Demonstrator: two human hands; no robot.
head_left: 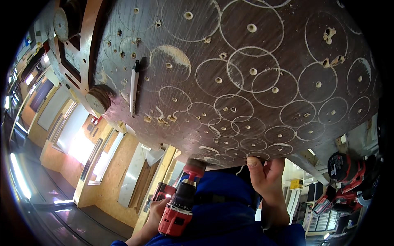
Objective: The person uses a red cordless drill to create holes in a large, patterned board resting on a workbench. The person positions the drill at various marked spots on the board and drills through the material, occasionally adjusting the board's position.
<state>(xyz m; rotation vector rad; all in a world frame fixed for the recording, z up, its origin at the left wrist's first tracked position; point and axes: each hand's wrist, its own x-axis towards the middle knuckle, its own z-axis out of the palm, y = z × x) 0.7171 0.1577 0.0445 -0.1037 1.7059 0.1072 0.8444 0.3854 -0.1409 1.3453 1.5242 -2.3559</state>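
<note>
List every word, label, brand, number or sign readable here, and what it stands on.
Collar of the red drill: small pale numbers, not copied out here.
Black end of the upper red tool, at right: pale print, too small to read.
Lower red tool: pale marking, too blurred.
Board: circles and holes, no lettering that I can make out.

Workshop interior: tan wood-panel wall (108, 194) at left, pale boards (130, 178) against it, strong white glare (82, 148) farther up, glowing tube light (19, 175) along dark grey panelling (45, 223) (floor or ceiling unclear), crowded shelving (322, 221) lower right, yellow box (295, 183) nearby.
</note>
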